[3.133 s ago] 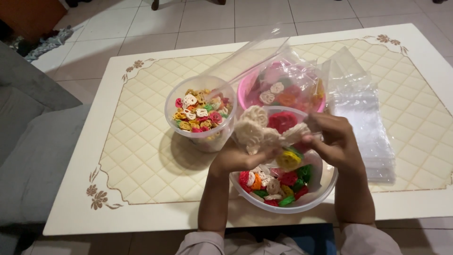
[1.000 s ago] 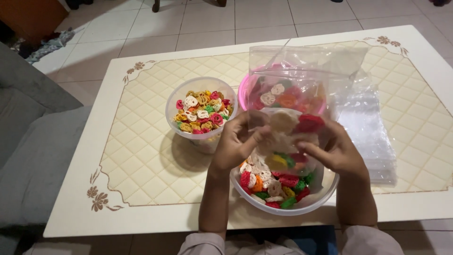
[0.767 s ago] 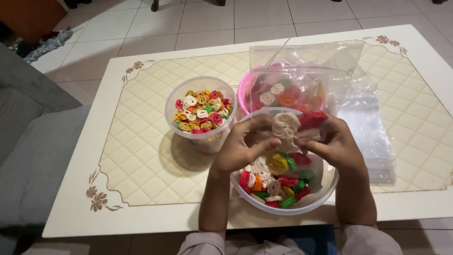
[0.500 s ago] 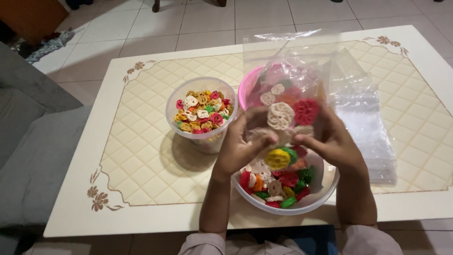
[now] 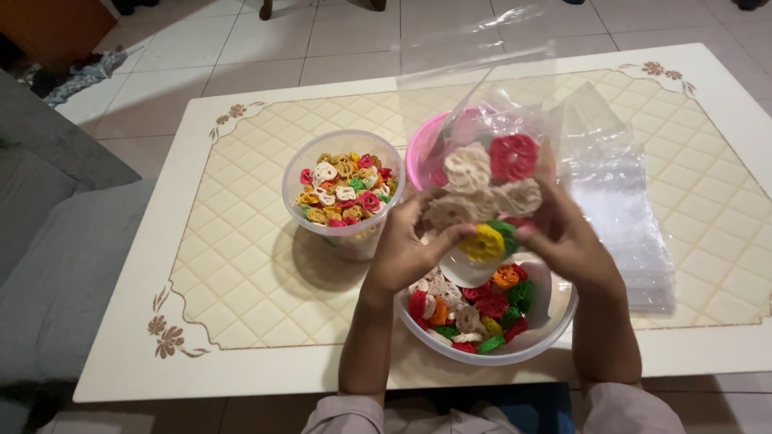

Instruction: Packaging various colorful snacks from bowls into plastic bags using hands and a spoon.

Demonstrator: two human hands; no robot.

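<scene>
dim warm indoor light | soft shadows beside bowls | bag glare | slight blur

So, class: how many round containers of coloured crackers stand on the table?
3. A clear tub at the left, a pink bowl behind the held bag, and a clear bowl under both hands. None seems hidden.

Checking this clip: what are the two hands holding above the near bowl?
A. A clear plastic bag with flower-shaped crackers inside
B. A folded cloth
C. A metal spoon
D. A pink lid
A. The left hand and right hand grip the lower part of a clear plastic bag holding white, red, yellow and green flower-shaped crackers, above the near bowl.
</scene>
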